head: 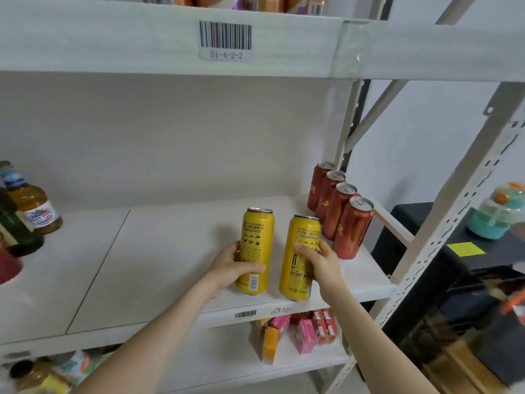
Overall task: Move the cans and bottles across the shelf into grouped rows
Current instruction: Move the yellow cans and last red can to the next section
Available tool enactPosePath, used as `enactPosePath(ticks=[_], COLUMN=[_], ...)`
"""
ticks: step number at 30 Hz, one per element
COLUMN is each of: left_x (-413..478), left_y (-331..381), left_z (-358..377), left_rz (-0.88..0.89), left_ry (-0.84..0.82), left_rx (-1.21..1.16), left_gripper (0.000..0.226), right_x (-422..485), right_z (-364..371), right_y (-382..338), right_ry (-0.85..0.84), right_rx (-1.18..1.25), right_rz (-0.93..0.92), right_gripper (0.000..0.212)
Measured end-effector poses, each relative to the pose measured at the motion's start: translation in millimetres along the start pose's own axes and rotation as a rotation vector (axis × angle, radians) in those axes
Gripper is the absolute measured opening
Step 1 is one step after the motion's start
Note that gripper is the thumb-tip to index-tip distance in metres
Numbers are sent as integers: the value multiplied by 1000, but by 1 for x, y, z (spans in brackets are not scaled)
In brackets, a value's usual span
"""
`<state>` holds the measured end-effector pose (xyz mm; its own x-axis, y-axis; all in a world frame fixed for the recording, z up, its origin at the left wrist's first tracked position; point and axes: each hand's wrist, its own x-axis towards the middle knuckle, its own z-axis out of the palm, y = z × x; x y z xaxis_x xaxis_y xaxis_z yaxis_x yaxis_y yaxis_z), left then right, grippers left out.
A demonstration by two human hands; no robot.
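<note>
So, both hands are busy here. The left hand (pixel 230 268) is wrapped round the lower half of one yellow can (pixel 257 243), with the thumb lying across the front. The right hand (pixel 322 264) grips a second yellow can (pixel 298 268) from its right side, fingers curled round the middle. Both cans are upright, close together but not touching, near the front edge of the white middle shelf (pixel 142 265), a bit right of centre. It's hard to say if they sit on the board or are lifted slightly off it. Just to their right, four red cans (pixel 345 223) stand in a tidy row running from the front toward the back corner. Way over at the left edge are a few glass bottles (pixel 31 206), brown and green. The shelf below holds pink and orange cartons (pixel 306 334).
</note>
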<state>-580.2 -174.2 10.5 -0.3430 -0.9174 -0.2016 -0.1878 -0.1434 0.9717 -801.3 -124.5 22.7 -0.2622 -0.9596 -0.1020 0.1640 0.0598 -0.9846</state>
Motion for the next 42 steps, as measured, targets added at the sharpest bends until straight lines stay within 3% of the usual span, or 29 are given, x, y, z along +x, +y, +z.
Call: enactPosePath(ticks=[13,20,31,42], left_x=[126,173,202,200], left_y=[10,11,7,0], left_z=[22,21,12,8], left_rz=[58,115,159,186], left_ry=[110,172,176,144], left_rx=[-42,-62,-66,-55], left_gripper=[81,85,81,78], right_x=[141,194,244,248], right_z=[-9,-1,8,6], right_y=[-2,8,11,12], right_ry=[-112,-92,-26,-84], right_rx=[33,61,5,-73], right_rz=[-71,-168,-211,-248], right_gripper=[47,50,68,66])
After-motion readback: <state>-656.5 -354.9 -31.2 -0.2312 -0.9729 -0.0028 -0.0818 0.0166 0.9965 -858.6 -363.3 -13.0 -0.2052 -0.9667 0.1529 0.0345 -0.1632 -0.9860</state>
